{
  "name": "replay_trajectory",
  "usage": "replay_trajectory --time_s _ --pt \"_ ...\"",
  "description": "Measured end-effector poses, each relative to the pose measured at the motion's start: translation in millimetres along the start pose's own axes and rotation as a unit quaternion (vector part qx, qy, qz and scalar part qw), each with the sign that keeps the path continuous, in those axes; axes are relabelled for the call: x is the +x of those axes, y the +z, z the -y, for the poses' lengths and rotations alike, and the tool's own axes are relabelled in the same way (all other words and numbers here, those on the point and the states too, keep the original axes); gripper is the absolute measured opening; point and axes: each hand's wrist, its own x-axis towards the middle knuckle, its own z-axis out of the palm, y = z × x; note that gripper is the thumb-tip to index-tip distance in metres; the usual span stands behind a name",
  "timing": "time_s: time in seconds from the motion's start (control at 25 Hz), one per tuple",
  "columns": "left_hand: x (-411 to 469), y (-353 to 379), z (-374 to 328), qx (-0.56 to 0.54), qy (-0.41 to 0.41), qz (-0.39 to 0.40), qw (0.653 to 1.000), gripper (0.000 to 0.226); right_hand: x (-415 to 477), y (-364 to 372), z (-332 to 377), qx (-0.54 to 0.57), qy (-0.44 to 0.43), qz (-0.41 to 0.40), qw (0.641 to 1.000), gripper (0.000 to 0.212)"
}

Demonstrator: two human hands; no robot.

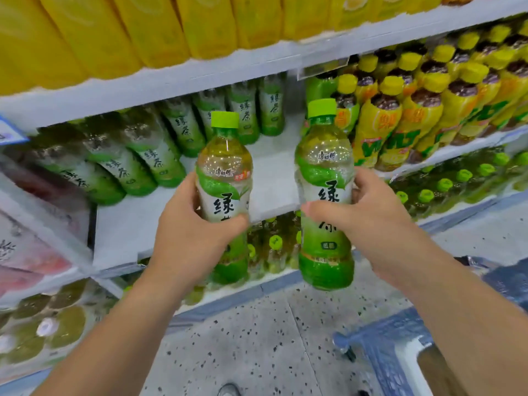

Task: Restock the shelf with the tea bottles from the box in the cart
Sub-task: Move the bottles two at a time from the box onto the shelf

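Observation:
My left hand (188, 238) grips a green tea bottle (224, 172) round its middle and holds it upright. My right hand (368, 218) grips a second green tea bottle (324, 172) the same way, just to the right. Both bottles have green caps and white-green labels. They hang in front of the middle shelf (271, 178), at a bare gap in it. More green tea bottles (148, 150) stand in rows on that shelf, left of and behind the gap.
Yellow bottles (414, 110) fill the shelf right of the gap, and large yellow bottles (143, 30) stand on the shelf above. Lower shelves hold more green-capped bottles (445, 184). The blue cart (385, 355) is at the bottom right on the speckled floor.

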Motion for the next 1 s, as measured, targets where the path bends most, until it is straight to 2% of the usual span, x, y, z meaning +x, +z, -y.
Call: replay_trajectory --time_s 0.2,0.4,0.56,0.84,1.0 --pt "62 -40 42 0.011 0.02 -0.073 0.997 0.048 55 71 -3 -0.074 -0.017 -0.008 0.997 0.033" --pt "105 -42 71 -0.025 0.05 -0.122 0.991 0.056 111 116 1 -0.104 -0.085 -0.024 0.991 0.034" --pt "119 -24 88 -0.066 0.083 -0.129 0.986 0.064 134 133 -15 -0.105 -0.136 -0.036 0.985 0.039" --pt "129 -19 110 -0.084 0.125 -0.123 0.981 0.067 150 133 -44 -0.068 -0.173 -0.001 0.983 0.05" --pt "126 -20 121 -0.022 0.083 -0.091 0.992 0.072 150 129 -54 -0.091 -0.146 0.036 0.984 0.048"
